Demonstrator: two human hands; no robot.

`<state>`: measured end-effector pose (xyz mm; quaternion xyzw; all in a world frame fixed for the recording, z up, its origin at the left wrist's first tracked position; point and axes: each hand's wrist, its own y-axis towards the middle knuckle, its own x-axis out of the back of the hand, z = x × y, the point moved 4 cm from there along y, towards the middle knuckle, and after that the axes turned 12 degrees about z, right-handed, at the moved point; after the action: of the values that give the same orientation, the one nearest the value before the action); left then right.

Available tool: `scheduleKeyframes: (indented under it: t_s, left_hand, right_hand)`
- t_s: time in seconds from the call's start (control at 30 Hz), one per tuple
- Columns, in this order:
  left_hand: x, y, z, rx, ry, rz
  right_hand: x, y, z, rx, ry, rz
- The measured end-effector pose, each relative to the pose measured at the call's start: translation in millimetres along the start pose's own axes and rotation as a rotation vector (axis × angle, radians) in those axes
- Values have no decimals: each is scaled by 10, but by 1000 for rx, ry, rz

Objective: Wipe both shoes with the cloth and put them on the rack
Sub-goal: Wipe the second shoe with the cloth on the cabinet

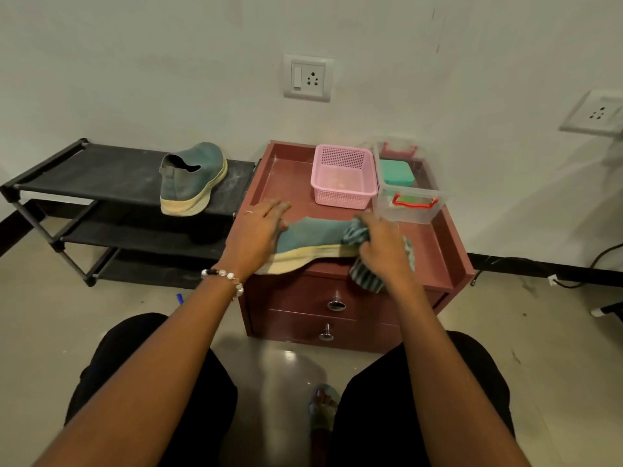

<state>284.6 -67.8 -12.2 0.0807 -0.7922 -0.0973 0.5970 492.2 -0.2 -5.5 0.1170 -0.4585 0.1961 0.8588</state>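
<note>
One teal slip-on shoe [192, 178] with a cream sole stands on the top shelf of the black rack [101, 176], toe toward the wall. The second teal shoe [313, 237] lies on its side on the maroon cabinet top [431, 251], near the front edge, sole toward me. My left hand [256, 237] grips its heel end. My right hand [384, 251] presses a bunched striped teal cloth [365, 281] against the toe end; part of the cloth hangs over the cabinet front.
A pink basket [344, 176] and a transparent box with red handles [409, 193] holding a green container sit at the back of the cabinet. Lower rack shelves [141, 235] stand left. Wall sockets, a cable on the floor at right, my knees below.
</note>
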Motion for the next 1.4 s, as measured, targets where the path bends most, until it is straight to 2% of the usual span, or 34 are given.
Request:
scheduleKeyframes:
  t_s: [0.03, 0.1, 0.17, 0.2, 0.27, 0.37, 0.43, 0.47, 0.53, 0.63, 0.83, 1.03, 1.23, 1.4]
  left_hand:
    - [-16, -3, -60, -10, 71, 10]
    - [-125, -63, -218, -9, 231, 207]
    - [-266, -136, -309, -11, 384, 378]
    - [-302, -189, -333, -10, 417, 393]
    - [-269, -269, -375, -46, 472, 245]
    - [-355, -470, -619, -244, 536, -143]
    - [-560, -654, -816, -387, 529, -213]
    - [-674, -714, -849, -389, 568, -170]
    - [-829, -768, -749, -269, 655, -93]
    - [-838, -708, -500, -135, 715, -108]
    - [-599, -451, -314, -117, 702, -196]
    - [-573, -330, -290, -130, 657, -132]
    - [-366, -304, -518, -156, 527, -84]
    - [-256, -262, -243, -108, 444, 178]
  right_hand:
    - [-126, 50, -25, -17, -90, 86]
    - [-305, 93, -32, -56, -218, 227]
    - [-381, 92, -20, -86, -275, 262]
    - [-387, 94, -19, -91, -272, 251]
    - [-364, 110, -40, -75, -222, 215]
    - [-231, 97, -90, -71, -72, 120]
    - [-119, 86, -103, -115, -3, 43]
    - [-90, 80, -102, -127, 6, 21]
    - [-90, 63, -94, -123, 2, 19]
    - [-92, 51, -99, -115, -1, 50]
    - [-65, 94, -128, -105, -18, 71]
    - [-46, 110, -164, -106, -5, 82]
    - [109, 93, -165, -96, 111, -76]
    - [159, 31, -109, -79, 246, -268]
